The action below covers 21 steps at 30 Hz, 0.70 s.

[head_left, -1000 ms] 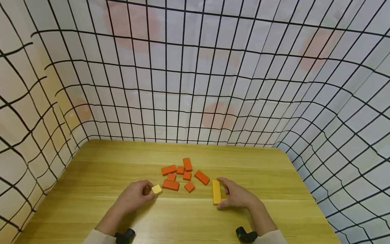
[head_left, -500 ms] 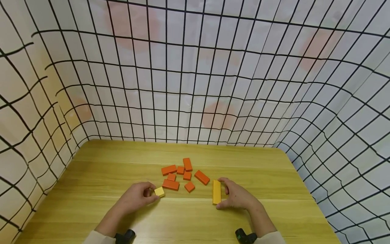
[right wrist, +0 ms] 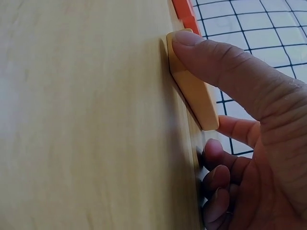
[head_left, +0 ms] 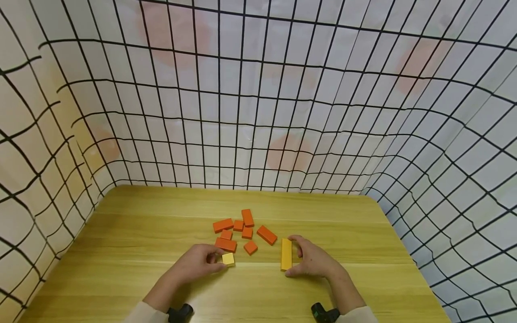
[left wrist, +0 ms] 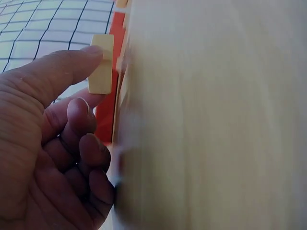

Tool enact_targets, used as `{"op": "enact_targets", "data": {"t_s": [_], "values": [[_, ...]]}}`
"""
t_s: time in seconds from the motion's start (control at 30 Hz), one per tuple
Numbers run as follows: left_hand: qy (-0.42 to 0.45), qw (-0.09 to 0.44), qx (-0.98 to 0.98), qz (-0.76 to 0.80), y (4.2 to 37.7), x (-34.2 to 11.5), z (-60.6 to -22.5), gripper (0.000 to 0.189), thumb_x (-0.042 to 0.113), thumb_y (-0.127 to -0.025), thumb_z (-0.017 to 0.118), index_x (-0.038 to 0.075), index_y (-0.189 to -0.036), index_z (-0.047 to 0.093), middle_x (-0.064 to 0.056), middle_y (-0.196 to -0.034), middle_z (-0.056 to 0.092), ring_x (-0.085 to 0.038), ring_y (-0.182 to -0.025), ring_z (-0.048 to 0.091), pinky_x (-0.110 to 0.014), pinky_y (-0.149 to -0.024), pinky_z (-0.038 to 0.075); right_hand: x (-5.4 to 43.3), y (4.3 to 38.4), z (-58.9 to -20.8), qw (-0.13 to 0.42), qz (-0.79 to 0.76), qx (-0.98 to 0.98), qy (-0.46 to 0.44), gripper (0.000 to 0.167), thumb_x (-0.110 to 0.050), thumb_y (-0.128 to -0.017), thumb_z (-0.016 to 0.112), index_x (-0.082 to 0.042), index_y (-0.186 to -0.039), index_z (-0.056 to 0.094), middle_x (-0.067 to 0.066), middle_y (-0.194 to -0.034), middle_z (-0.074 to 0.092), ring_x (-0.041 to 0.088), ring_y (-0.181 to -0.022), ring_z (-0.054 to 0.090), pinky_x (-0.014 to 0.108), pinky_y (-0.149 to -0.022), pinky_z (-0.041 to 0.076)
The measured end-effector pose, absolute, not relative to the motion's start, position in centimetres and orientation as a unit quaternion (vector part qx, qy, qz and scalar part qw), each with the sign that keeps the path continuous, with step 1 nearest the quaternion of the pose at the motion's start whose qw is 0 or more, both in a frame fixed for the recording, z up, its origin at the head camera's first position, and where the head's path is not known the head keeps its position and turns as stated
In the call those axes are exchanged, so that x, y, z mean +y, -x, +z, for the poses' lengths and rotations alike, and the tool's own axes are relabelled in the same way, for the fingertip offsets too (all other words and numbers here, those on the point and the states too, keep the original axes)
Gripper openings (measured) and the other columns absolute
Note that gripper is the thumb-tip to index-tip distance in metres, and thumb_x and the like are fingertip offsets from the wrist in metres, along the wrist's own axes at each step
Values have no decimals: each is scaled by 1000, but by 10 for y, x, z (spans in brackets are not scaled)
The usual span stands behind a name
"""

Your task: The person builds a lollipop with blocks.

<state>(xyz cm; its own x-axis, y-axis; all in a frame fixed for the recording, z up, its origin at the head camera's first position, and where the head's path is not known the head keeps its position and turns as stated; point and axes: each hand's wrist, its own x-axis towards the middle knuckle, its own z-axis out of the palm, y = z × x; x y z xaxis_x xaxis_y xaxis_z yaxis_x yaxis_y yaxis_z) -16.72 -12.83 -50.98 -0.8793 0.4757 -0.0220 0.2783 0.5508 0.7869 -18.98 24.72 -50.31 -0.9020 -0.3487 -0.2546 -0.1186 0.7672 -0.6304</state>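
My left hand (head_left: 199,264) pinches a small yellow block (head_left: 228,259) between thumb and index finger, just in front of the orange-red blocks. The left wrist view has the thumb over the near side of this yellow block (left wrist: 106,72), the other fingers loosely curled below. To the right, my right hand (head_left: 314,259) holds a long yellow-orange block (head_left: 286,254) by its two ends, index finger at the far end and thumb at the near end. In the right wrist view the thumb lies on one end of that long block (right wrist: 194,86), close to the tabletop.
Several orange-red blocks lie between and beyond the hands, among them a long one (head_left: 267,235), a small one (head_left: 251,247) and another long one (head_left: 225,244) beside my left fingers. Black wire mesh (head_left: 242,148) stands around the back and sides of the wooden table (head_left: 343,215).
My left hand has carried the small yellow block to the right and slightly nearer, turning it a little. The right hand and long block have stayed almost still.
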Motion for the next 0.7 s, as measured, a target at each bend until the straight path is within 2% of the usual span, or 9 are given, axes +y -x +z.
{"op": "enact_targets", "data": {"t_s": [0.37,0.53,0.7], "values": [[-250,99,878,396,174,-106,-518,32,31,-92,77,11,-117,76,10,-72,55,-1,-63,44,-23,-59,39,244,188,-501,179,-324,920,128,101,-41,-67,96,-12,-150,44,7,-94,50,19,-82,45,31,-65,37],[-241,88,890,377,175,-99,-520,38,35,-93,75,13,-124,75,11,-71,54,-2,-62,44,-24,-58,38,245,188,-502,175,-323,921,133,101,-42,-67,95,-12,-150,44,8,-94,50,19,-81,45,31,-65,36],[-215,75,908,352,174,-96,-522,40,39,-94,73,20,-129,73,14,-70,53,-1,-62,44,-23,-57,37,247,188,-504,175,-323,921,132,101,-43,-67,95,-14,-150,44,7,-94,49,19,-81,44,31,-64,36]]}}
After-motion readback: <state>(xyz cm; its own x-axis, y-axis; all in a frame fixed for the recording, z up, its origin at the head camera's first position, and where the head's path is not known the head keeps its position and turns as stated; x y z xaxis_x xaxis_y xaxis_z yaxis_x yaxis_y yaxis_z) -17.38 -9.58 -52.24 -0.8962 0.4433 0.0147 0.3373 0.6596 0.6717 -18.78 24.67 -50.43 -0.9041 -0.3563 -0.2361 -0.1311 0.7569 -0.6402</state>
